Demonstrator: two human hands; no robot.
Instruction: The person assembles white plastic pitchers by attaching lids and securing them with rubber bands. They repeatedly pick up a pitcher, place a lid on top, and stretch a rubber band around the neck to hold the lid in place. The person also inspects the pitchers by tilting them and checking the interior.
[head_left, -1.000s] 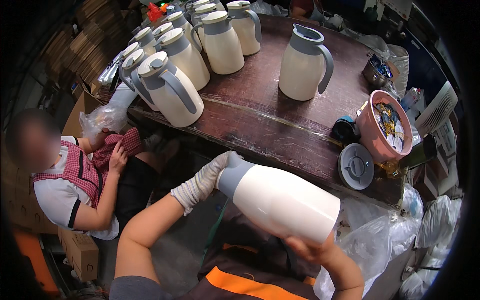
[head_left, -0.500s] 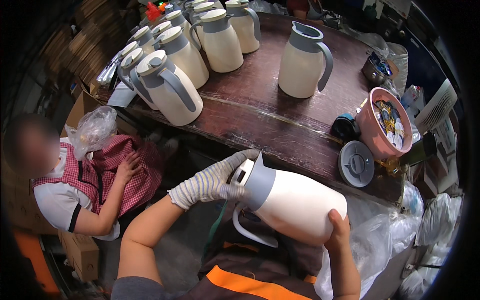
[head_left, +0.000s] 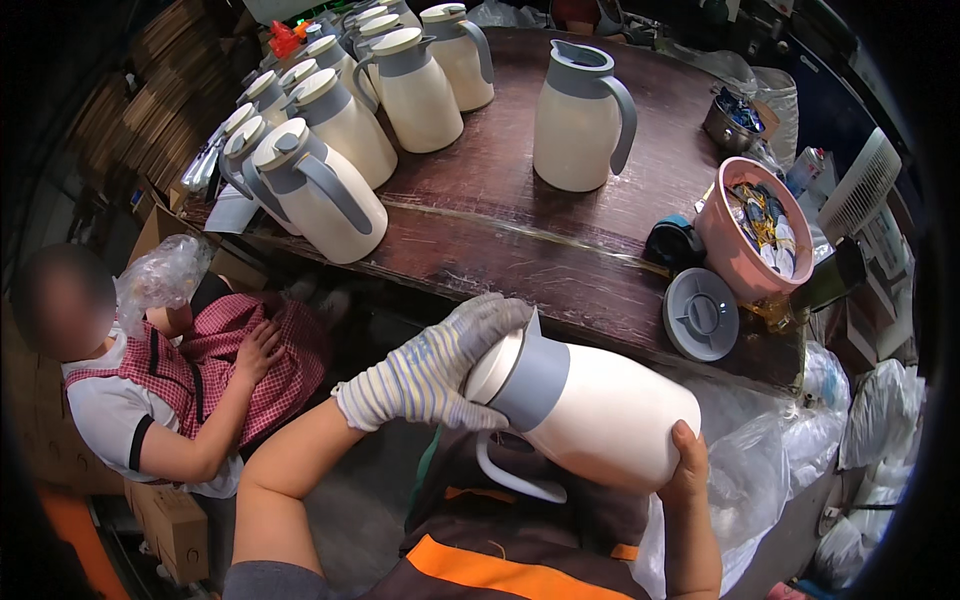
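Holding a cream jug on its side over the lap, below the near edge of the tabletop, mouth toward the person's left, handle hanging down. Left hand, in a striped knit glove, was wrapped over the grey collar and mouth, fingers curled around the rim. Right hand, bare, was cupped on the base end, thumb up the side, carrying the weight.

Progress, as a judgement: this jug had no lid on. A loose grey lid lay flat on the tabletop near a pink bowl of small parts, so capping looked still to do. A cluster of lidded jugs stood at the far left of the tabletop and looked finished. One open jug stood apart from them, also without a lid.

Hard to tell: the glove hid the mouth, so whether anything sat inside the opening was not visible. Bowl contents too small to identify. A seated person at lower left held crinkled clear plastic; what it wrapped was unclear. Rim of the view was dark and warped.
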